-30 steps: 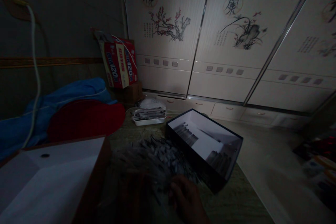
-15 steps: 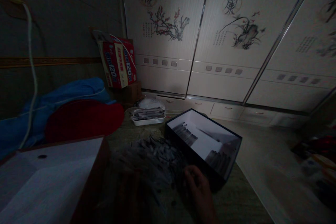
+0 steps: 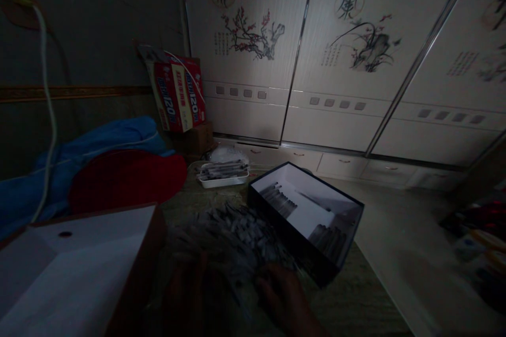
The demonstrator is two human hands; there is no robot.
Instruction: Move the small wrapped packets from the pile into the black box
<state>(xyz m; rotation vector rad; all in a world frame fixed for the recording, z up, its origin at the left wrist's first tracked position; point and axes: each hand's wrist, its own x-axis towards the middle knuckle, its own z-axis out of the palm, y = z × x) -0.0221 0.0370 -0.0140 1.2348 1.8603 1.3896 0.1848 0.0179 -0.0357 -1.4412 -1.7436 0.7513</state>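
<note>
A heap of thin, pale and dark stick-like pieces, possibly pens or pen parts (image 3: 253, 231), lies on the table in front of me. At its near right edge is my right hand (image 3: 282, 295), fingers curled together; whatever they hold is too dark to make out. My left hand (image 3: 184, 289) is in deep shadow at the near left of the heap, and its fingers can barely be seen. Beyond my right hand, a dark box (image 3: 306, 260) with a white inside holds two rows of slim dark sticks and one lying loose.
A brown-red box (image 3: 136, 266) with a white lining stands open at left. A white tray (image 3: 225, 182) of similar sticks sits at the back. Red cloth (image 3: 126, 181), blue fabric (image 3: 114, 134) and a red carton (image 3: 179, 95) lie beyond. A white cable (image 3: 49, 105) hangs at left.
My right hand has moved left and slightly down, away from the dark box toward the near edge of the heap. My left hand has shifted slightly left. The boxes and tray stay put.
</note>
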